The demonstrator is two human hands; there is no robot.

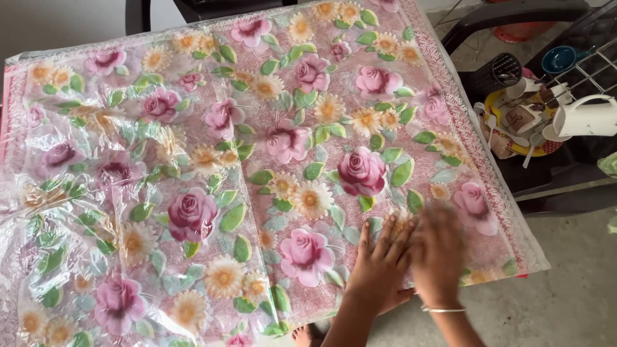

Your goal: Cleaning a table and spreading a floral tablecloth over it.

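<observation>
A clear plastic sheet printed with pink roses, daisies and green leaves (270, 148) covers a table from edge to edge, creased and shiny on its left half. My left hand (379, 263) lies flat on it near the front right edge, fingers spread. Beside it my right hand (440, 254) also presses flat on the sheet, blurred by motion, with a thin bangle at the wrist. Neither hand holds anything.
To the right stands a dark rack (546, 167) with a white jug (588, 115), cups, a blue cup (560, 59) and a black perforated holder (498, 72). Grey concrete floor (565, 289) lies below right. A dark chair frame (193, 8) shows behind the table.
</observation>
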